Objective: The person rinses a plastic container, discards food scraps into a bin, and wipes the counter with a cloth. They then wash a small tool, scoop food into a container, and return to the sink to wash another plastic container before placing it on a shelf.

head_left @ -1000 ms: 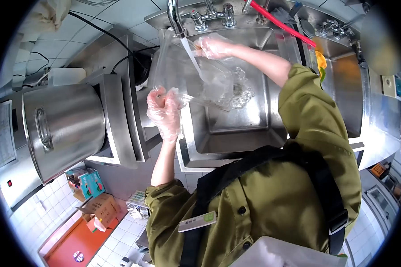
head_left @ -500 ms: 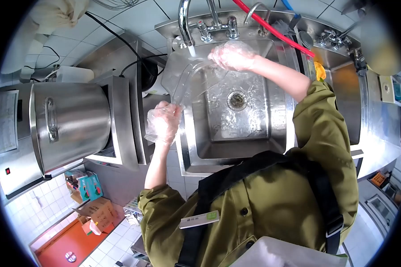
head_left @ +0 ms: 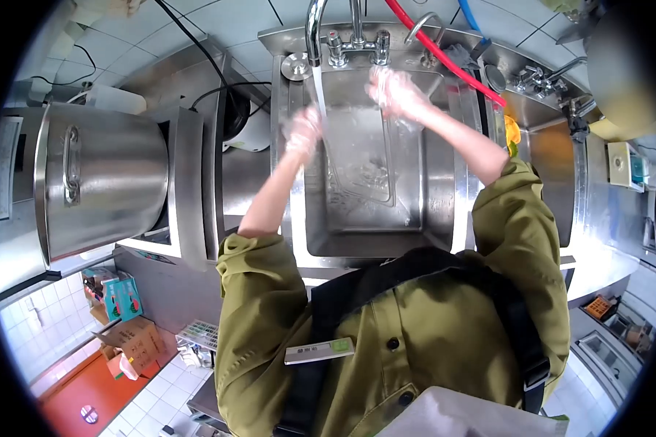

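A clear rectangular plastic lid slants down into the steel sink, its far end low in the basin. My left hand, in a thin clear glove and blurred by motion, is closed at the lid's upper left edge. At the upper right edge my right hand, gloved the same way, has its fingers curled around the plastic. Water runs from the chrome faucet between the hands, onto the lid. Part of the lid's upper edge is hard to make out.
Left of the sink stands a large steel pot. A red hose crosses the back right. Further right is a second basin with a yellow cloth. A round metal strainer lies at the sink's back left corner.
The lid has swung from a diagonal pose at the sink's left side down into the basin. My left hand has moved up and right; my right hand has shifted slightly right.
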Motion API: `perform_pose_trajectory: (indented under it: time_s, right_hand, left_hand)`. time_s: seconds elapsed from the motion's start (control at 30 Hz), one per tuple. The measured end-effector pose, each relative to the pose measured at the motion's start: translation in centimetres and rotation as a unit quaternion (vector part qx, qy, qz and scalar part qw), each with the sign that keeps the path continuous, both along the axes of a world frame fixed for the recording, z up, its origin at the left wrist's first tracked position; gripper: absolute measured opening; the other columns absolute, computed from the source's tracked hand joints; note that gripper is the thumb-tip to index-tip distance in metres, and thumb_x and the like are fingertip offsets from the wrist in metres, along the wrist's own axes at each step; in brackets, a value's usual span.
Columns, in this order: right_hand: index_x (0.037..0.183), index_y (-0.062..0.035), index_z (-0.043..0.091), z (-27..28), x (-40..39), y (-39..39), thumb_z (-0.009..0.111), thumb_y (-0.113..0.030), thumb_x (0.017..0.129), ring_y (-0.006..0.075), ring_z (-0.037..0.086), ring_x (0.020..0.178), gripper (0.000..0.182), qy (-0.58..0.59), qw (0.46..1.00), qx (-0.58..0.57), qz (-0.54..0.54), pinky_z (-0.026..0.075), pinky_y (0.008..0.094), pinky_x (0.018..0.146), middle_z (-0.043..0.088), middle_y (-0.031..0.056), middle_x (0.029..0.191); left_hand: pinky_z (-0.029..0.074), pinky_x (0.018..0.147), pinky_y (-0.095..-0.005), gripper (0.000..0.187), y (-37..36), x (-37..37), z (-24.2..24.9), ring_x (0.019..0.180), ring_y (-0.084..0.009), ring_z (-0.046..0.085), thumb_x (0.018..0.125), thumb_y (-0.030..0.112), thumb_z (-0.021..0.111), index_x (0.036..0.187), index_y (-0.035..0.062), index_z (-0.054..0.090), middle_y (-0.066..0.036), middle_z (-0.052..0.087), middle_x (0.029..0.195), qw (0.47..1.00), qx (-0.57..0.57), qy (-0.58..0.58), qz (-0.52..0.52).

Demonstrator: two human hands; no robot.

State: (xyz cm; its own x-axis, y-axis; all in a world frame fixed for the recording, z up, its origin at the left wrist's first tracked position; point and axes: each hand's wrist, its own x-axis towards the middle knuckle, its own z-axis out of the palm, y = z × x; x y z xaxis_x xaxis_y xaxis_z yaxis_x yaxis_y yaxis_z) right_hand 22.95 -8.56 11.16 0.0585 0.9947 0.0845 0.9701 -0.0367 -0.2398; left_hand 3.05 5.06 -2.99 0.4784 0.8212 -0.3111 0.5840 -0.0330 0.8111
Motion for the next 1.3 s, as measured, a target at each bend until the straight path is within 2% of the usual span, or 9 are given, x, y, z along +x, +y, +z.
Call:
perform_pose_trajectory:
  time_s: [0.07,0.13,0.2,0.53,0.63,0.8,1.0,1.17,1.3]
  right_hand:
    - [0.069,-0.0018,0.050,2.2,-0.1,-0.3,0.054,-0.017,0.073,0.0198,0.055,0.054,0.016,0.241,0.962,0.004,-0.129,0.047,0.0303,0.048,0.050,0.0094,0.063]
    - [0.070,-0.0002,0.053,1.0,3.0,0.4,0.054,-0.016,0.075,0.0162,0.052,0.045,0.016,0.058,0.998,0.008,-0.020,0.043,0.0282,0.041,0.051,0.0082,0.061]
    - [0.074,0.0009,0.056,2.1,3.7,0.6,0.053,-0.016,0.077,0.0139,0.049,0.039,0.018,0.433,0.872,-0.088,-0.211,0.040,0.0277,0.036,0.051,0.0077,0.059]
    - [0.095,-0.0058,0.059,-9.3,2.4,1.7,0.055,-0.017,0.078,0.0070,0.038,0.048,0.021,0.709,0.641,-0.229,-0.186,0.034,0.0200,0.041,0.057,0.0014,0.072]
    - [0.089,-0.0048,0.059,-8.9,1.4,1.8,0.056,-0.015,0.077,0.0087,0.046,0.049,0.016,0.730,0.651,-0.129,-0.164,0.039,0.0209,0.042,0.059,0.0038,0.078]
    - [0.076,-0.0012,0.059,-8.9,7.1,-1.0,0.055,-0.016,0.075,0.0136,0.053,0.043,0.016,0.643,0.751,0.077,-0.128,0.040,0.0221,0.036,0.055,0.0053,0.056]
    - [0.072,-0.0027,0.055,1.0,3.2,-3.5,0.051,-0.015,0.071,0.0168,0.055,0.052,0.013,0.321,0.917,0.062,-0.231,0.042,0.0249,0.044,0.055,0.0079,0.062]
    - [0.069,-0.0108,0.048,1.5,-5.2,-3.1,0.047,-0.023,0.072,0.0212,0.054,0.053,0.013,-0.067,0.989,0.115,-0.064,0.045,0.0330,0.047,0.050,0.0093,0.058]
    - [0.068,-0.0093,0.047,-1.0,-6.8,-3.7,0.044,-0.019,0.075,0.0219,0.052,0.049,0.012,-0.058,0.989,0.132,0.027,0.044,0.0340,0.047,0.048,0.0079,0.056]
  left_hand:
    - [0.042,0.079,-0.0350,0.037,-5.7,-2.1,3.8,0.090,-0.0299,0.054,0.079,0.037,0.044,0.094,0.0058,0.057,-0.015,0.057,0.095,0.962,0.017,0.168,-0.216]
    - [0.044,0.076,-0.0323,0.037,-8.1,-5.7,-1.4,0.087,-0.0245,0.056,0.076,0.032,0.053,0.100,0.0030,0.054,-0.011,0.057,0.098,0.966,-0.121,0.064,-0.220]
    - [0.048,0.066,-0.0289,0.037,-9.7,-7.6,3.1,0.076,-0.0179,0.056,0.076,0.024,0.057,0.103,0.0004,0.050,-0.010,0.057,0.085,0.921,-0.327,-0.084,-0.193]
    - [0.044,0.050,-0.0144,0.020,-4.1,-9.9,23.3,0.058,-0.0067,0.051,0.074,0.010,0.060,0.089,-0.0008,0.050,-0.003,0.055,0.074,0.900,-0.400,-0.172,-0.004]
    - [0.042,0.046,-0.0215,0.011,-4.9,-8.9,24.1,0.054,-0.0099,0.051,0.071,0.008,0.059,0.075,0.0023,0.051,-0.004,0.054,0.065,0.975,-0.179,0.025,-0.129]
    - [0.041,0.054,-0.0335,0.012,-5.8,-8.8,17.8,0.060,-0.0228,0.054,0.071,0.014,0.057,0.068,0.0039,0.052,-0.009,0.052,0.058,0.883,0.325,0.120,-0.317]
    - [0.045,0.063,-0.0292,0.018,-6.2,-5.1,3.7,0.066,-0.0193,0.058,0.074,0.018,0.052,0.062,0.0055,0.056,-0.007,0.057,0.063,0.987,-0.084,0.008,-0.137]
    - [0.047,0.076,-0.0346,0.036,-7.2,-1.0,12.4,0.089,-0.0286,0.051,0.080,0.022,0.053,0.100,-0.0063,0.044,-0.023,0.047,0.101,0.667,-0.547,-0.395,0.316]
    - [0.047,0.079,-0.0329,0.022,-4.5,0.2,9.8,0.085,-0.0260,0.053,0.077,0.004,0.052,0.097,-0.0051,0.046,-0.017,0.052,0.090,0.686,-0.464,-0.511,0.229]
